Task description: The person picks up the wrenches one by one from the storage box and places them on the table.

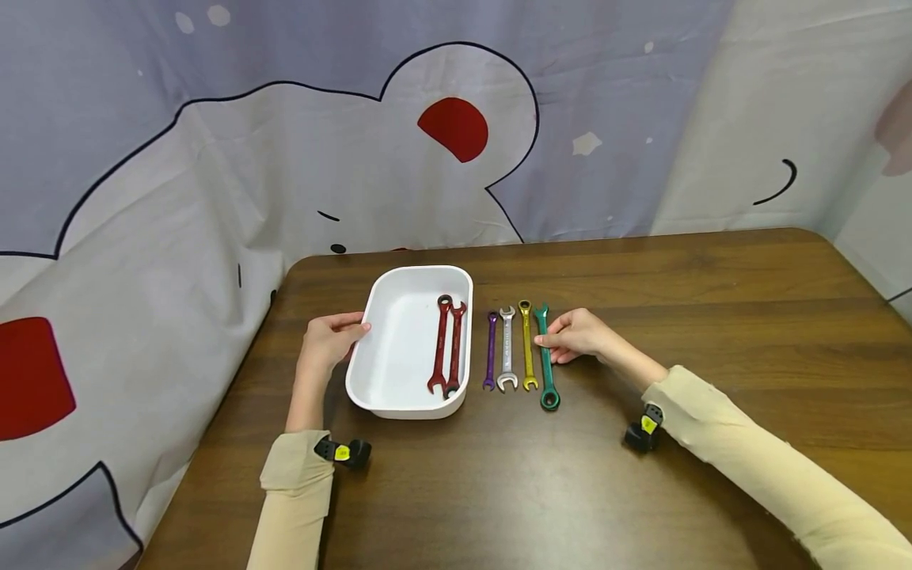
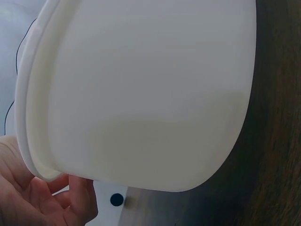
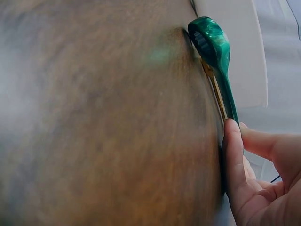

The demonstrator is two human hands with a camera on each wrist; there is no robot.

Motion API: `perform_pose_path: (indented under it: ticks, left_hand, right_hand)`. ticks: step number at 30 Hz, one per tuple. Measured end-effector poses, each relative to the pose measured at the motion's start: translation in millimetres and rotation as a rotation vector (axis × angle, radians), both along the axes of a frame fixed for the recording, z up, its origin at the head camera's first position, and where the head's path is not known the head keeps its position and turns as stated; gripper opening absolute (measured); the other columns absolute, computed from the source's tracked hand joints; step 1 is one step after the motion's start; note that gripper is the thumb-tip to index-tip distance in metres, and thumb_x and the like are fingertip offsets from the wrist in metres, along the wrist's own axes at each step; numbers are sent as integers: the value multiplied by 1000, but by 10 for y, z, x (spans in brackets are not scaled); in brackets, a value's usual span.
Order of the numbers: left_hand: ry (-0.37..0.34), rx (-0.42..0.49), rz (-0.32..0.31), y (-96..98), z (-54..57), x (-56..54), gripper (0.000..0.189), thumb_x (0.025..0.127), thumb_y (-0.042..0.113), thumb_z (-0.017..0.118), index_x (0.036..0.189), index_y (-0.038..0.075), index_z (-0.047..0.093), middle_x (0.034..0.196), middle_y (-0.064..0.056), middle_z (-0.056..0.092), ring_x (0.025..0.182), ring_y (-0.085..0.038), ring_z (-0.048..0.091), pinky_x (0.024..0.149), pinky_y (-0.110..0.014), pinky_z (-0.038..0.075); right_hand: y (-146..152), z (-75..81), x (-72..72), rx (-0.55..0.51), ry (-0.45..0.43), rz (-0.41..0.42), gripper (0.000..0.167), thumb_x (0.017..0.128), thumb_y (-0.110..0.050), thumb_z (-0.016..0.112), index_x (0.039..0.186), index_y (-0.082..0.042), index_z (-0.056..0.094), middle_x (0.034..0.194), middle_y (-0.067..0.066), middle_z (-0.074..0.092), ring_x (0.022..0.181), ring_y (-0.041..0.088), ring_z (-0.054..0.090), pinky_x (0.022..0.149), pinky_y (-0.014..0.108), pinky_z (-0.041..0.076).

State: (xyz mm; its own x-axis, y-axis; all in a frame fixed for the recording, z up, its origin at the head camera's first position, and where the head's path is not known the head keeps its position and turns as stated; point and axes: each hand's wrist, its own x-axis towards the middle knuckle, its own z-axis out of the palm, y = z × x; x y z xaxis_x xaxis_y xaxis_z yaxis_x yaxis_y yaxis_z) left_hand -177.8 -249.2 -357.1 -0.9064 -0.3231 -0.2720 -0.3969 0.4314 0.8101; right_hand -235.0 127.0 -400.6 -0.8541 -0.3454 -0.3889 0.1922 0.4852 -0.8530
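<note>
My left hand [image 1: 329, 342] grips the left rim of a white plastic tub [image 1: 399, 348], thumb over the edge and fingers beneath it. Two red wrenches [image 1: 440, 344] lie side by side along the tub's right part. To the right of the tub, a purple wrench [image 1: 492, 352], a silver wrench [image 1: 507, 352] and a yellow wrench [image 1: 527, 348] lie in a row on the table. At the row's right end my right hand [image 1: 575, 334] pinches a green wrench [image 1: 546, 360] by its shaft; its ring end [image 3: 210, 42] points toward me.
The brown wooden table [image 1: 641, 507] spreads out under everything. Behind it hangs a printed curtain [image 1: 321, 158], which also runs down along the left edge. Each sleeve carries a black wrist camera [image 1: 644, 428].
</note>
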Motion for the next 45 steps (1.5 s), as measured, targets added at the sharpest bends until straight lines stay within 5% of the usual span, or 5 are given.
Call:
perform_pose_path:
  ticks: [45]
  left_hand:
    - [4,-3,-15,-27,-48,-27,40,93,26,64,129,9,61,124,-16,64,93,-18,61,64,-20,49]
  right_hand:
    - [-34,34,-56,67,-15,-20,25,86,-18,72,92,2,57,59,0,63,51,5,63,51,20,53]
